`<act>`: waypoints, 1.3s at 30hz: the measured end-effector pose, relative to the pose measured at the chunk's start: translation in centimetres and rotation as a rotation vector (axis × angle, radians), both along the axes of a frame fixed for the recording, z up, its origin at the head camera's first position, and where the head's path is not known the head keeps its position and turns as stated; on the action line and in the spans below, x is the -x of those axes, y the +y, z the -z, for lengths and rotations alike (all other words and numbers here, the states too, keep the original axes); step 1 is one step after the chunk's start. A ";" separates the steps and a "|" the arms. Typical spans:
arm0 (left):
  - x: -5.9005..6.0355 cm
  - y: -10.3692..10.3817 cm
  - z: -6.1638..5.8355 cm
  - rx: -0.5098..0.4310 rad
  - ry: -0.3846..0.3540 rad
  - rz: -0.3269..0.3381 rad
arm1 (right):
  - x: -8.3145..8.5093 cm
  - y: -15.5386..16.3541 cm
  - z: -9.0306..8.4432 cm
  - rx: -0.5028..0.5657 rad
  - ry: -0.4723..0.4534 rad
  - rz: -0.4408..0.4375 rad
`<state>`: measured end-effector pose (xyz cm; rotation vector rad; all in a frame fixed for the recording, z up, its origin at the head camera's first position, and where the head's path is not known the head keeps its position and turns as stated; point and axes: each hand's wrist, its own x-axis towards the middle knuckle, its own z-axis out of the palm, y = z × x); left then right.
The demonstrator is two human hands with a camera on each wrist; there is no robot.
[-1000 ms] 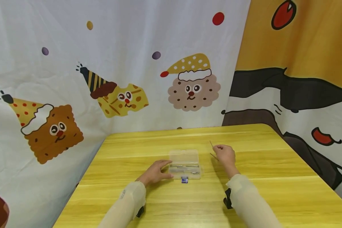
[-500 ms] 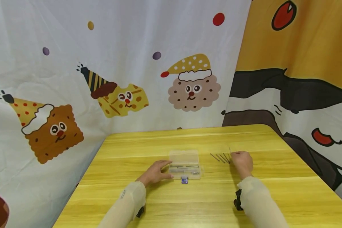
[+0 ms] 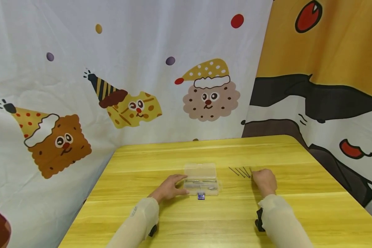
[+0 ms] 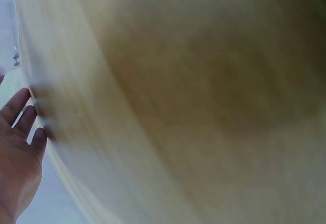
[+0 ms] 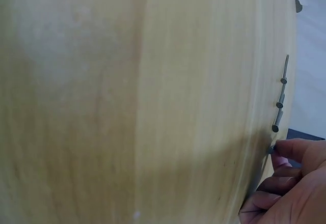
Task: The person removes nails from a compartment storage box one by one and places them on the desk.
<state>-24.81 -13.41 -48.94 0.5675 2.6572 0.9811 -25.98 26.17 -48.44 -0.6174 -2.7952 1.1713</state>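
Note:
In the head view my left hand (image 3: 171, 187) rests at the left side of a clear plastic box (image 3: 200, 171), fingers spread, thumb and fingertips at its edge. The box lies with its lid folded back and holds several thin metal pieces. To the right of it, several dark nails (image 3: 237, 171) lie slanted in a row on the table. My right hand (image 3: 264, 179) is at the right end of this row. In the right wrist view, its thumb and index finger pinch a nail (image 5: 271, 149) by the head, close to the tabletop; the hand hides part of that nail.
A blue latch (image 3: 200, 196) sticks out from the box's front. The wood-grain table (image 3: 192, 224) reaches back to a cartoon-printed curtain (image 3: 136, 44). Both forearms come in from the near edge.
My right hand has moved right, and several nails now show lying where it was. Over the last half second it has lowered the pinched nail toward the table. My left hand stays put.

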 end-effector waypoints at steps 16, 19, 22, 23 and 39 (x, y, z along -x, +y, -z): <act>-0.1 0.2 -0.2 0.004 -0.008 -0.002 | 0.0 -0.2 -0.2 0.007 0.058 -0.005; -0.1 0.2 -0.1 0.002 -0.008 -0.004 | 0.1 -0.2 -0.2 0.001 0.064 -0.010; 0.0 0.1 0.0 -0.005 -0.005 0.001 | 0.2 -0.3 -0.4 -0.003 0.062 -0.003; 0.0 0.1 0.0 -0.004 -0.006 0.001 | 0.2 -0.4 -0.5 -0.003 0.063 -0.009; 0.2 0.1 0.3 0.008 0.009 -0.001 | 1.2 -4.8 -0.9 0.123 0.165 -0.226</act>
